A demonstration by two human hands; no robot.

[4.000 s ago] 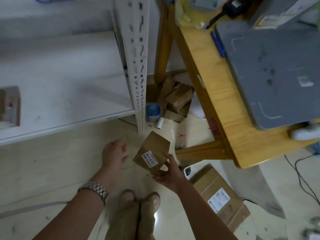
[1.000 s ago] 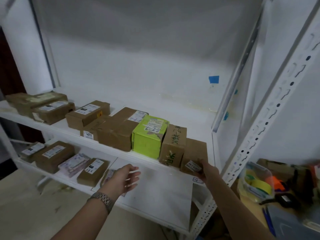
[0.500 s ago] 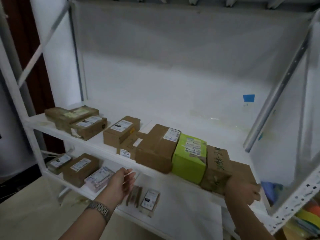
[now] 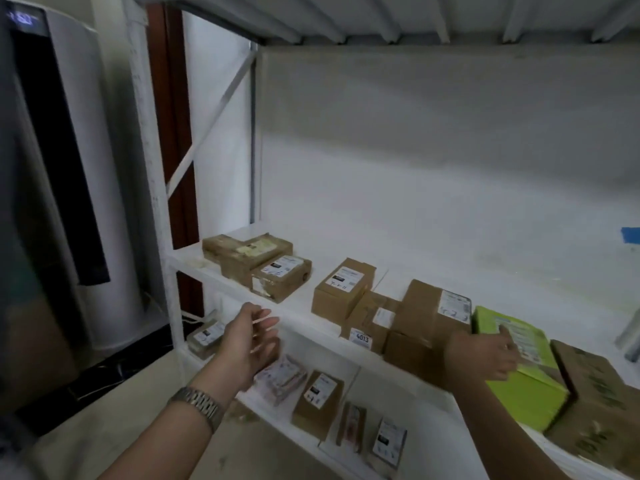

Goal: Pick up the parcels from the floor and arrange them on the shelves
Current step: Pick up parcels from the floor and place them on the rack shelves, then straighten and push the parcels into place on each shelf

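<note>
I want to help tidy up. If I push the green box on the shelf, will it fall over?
Probably it slides rather than tips: the green box sits flat on a broad base. Its straight cardboard edges suggest it stays stiff. The brown box close on its right would likely block a sideways push.

Running off the right edge: blurred brown box [image 4: 595,407] with green scrawl, blue tape [image 4: 631,234]. Covering a corner of the green box [image 4: 526,393] and the front of the large carton [image 4: 426,317] with the right hand [image 4: 485,355]. Hiding part of a lower-shelf parcel [image 4: 204,337] behind the left hand [image 4: 242,344].
</note>
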